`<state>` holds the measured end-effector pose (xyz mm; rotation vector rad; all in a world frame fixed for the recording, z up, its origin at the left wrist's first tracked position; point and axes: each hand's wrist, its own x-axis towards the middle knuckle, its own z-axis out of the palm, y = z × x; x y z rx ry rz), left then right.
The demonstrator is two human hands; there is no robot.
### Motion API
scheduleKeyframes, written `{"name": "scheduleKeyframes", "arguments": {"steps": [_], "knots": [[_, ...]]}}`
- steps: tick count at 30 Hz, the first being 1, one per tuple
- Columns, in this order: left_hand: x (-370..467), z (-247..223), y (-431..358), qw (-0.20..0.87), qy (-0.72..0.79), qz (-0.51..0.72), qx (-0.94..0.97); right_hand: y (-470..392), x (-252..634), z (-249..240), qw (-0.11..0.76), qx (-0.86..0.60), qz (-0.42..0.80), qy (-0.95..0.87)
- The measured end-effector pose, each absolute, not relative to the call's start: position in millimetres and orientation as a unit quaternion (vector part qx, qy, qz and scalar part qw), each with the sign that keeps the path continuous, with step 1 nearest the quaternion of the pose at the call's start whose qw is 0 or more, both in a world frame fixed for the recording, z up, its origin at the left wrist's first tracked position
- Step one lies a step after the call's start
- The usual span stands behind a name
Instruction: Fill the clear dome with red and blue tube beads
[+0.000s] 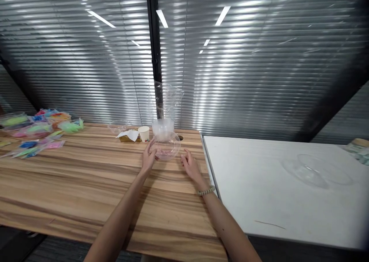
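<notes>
The left hand (148, 160) pinches the near-left rim of a clear round lid (168, 150), possibly a shallow bowl; its see-through edges blur over the wooden desk (100, 189). The right hand (190, 166) is half open beside it, fingers loosely curled, apparently apart from it. Behind, the lid overlaps a whitish stack (161, 126) in a clear bag (170, 96). The right picture edge cuts off a jar (359, 148).

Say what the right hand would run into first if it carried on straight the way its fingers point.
Most likely the near right rim of the clear round plastic piece, just ahead of the right hand; depth is hard to judge from this single view.
</notes>
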<state>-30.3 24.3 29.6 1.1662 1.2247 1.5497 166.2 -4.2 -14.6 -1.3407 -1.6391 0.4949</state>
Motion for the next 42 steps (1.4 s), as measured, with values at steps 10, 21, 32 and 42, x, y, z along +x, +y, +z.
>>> {"name": "scheduleKeyframes", "arguments": {"steps": [10,21,32,42], "knots": [[-29,26,27,0.356,0.424,0.627,0.548,-6,165,-10,0.456,-0.554,0.214,-0.663],[-32,24,31,0.418,0.503,0.621,0.432,-6,165,-10,0.447,-0.553,0.211,-0.671],[-34,29,24,0.27,0.621,0.594,0.434,4,168,-24,0.437,-0.551,0.216,-0.677],[-12,22,8,-0.046,0.486,0.273,0.829,3,168,-22,0.448,-0.543,0.215,-0.677]]}}
